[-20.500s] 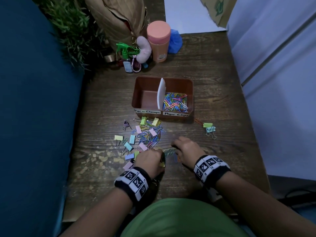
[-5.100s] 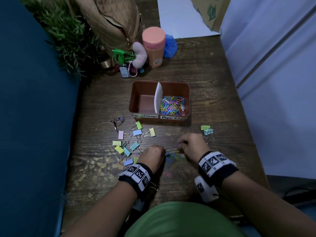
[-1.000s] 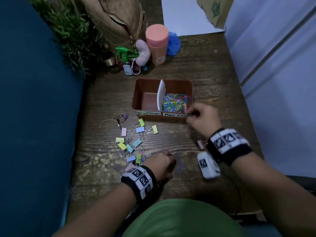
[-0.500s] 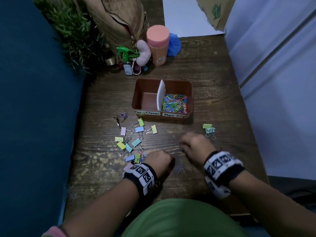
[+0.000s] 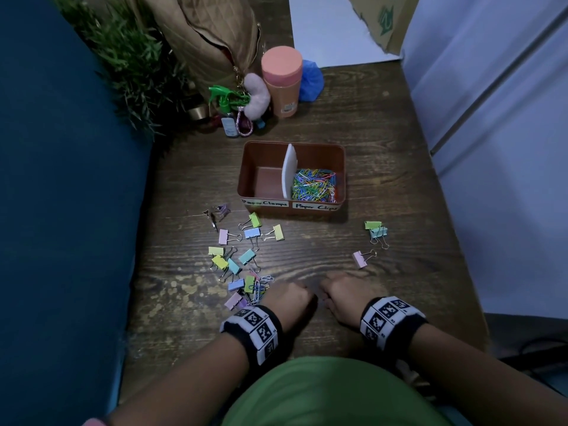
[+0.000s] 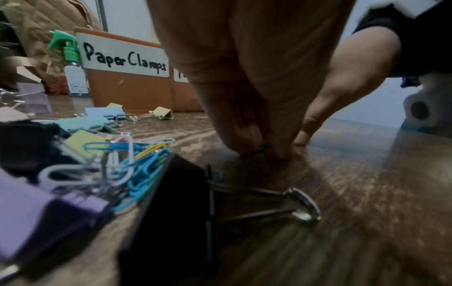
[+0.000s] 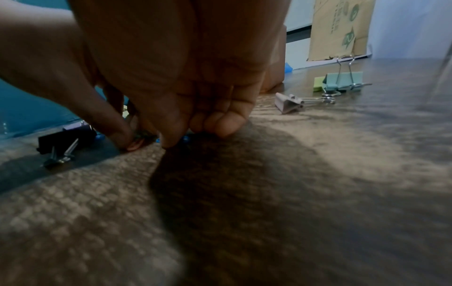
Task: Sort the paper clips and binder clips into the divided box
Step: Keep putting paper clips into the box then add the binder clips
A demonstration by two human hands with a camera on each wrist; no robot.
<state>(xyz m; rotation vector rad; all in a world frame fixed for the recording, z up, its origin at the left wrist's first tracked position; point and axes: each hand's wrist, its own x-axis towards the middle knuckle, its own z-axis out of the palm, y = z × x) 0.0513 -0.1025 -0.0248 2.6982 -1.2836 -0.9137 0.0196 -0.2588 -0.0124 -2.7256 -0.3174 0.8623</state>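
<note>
The brown divided box [image 5: 341,179] holds a heap of coloured paper clips [image 5: 315,187] right of its white divider [image 5: 290,170]; the left compartment is bare. Pastel binder clips [image 5: 239,250] lie scattered left of centre. My left hand [image 5: 302,292] is at the table's front, where its fingertips [image 6: 234,147] pinch a green paper clip [image 6: 261,149]. My right hand [image 5: 325,295] is just beside it, fingers curled down onto a blue paper clip [image 7: 186,138] on the wood. A few loose paper clips [image 6: 137,164] and a black binder clip [image 6: 183,203] lie by my left wrist.
Three more binder clips [image 5: 376,232] lie to the right of the box. At the back stand a pink tumbler [image 5: 281,81], a green spray bottle [image 5: 226,103], a tan bag [image 5: 212,35] and a plant [image 5: 132,56]. A blue wall borders the table's left side.
My right hand has come back from the box's paper clip side to the table's front, and now sits next to my left hand. The left hand has hardly moved.
</note>
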